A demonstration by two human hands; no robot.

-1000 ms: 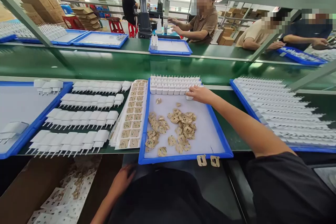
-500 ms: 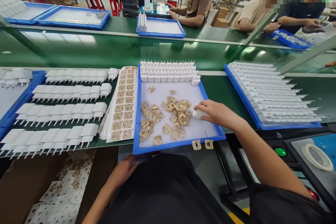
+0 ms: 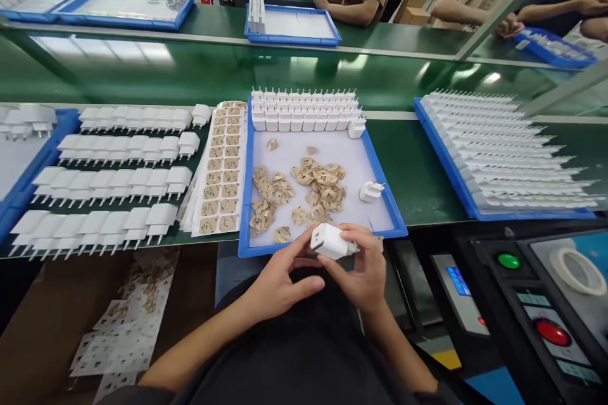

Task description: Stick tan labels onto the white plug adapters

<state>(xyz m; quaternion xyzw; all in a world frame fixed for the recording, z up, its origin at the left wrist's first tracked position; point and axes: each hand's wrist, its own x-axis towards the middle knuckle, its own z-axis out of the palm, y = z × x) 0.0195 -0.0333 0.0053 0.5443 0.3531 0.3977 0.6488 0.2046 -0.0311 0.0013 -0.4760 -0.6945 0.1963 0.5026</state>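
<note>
A white plug charger (image 3: 329, 241) is pinched in my right hand (image 3: 363, 269), its face with port openings turned to the left and its pin end within my fingers. My left hand (image 3: 285, 281) is beside it, thumb spread away from the fingers; its fingertips are close to the charger's left end, and I cannot tell if they touch. Beyond my hands, a blue-rimmed tray (image 3: 244, 215) holds loose tan adhesive pieces (image 3: 323, 180). Another white charger (image 3: 370, 191) lies on the tray's right side, and packed rows of chargers (image 3: 304, 115) stand at its back.
Sheets of tan stickers (image 3: 221, 171) lie left of the tray, beside several rows of white chargers (image 3: 114, 177). A second blue tray (image 3: 456, 164) full of chargers is on the right. Control buttons (image 3: 553, 332) sit lower right. People work across the green bench.
My right hand has moved from the tray's right side toward my body and holds a charger. My left hand has risen to meet it. A charger lies where the right hand was.
</note>
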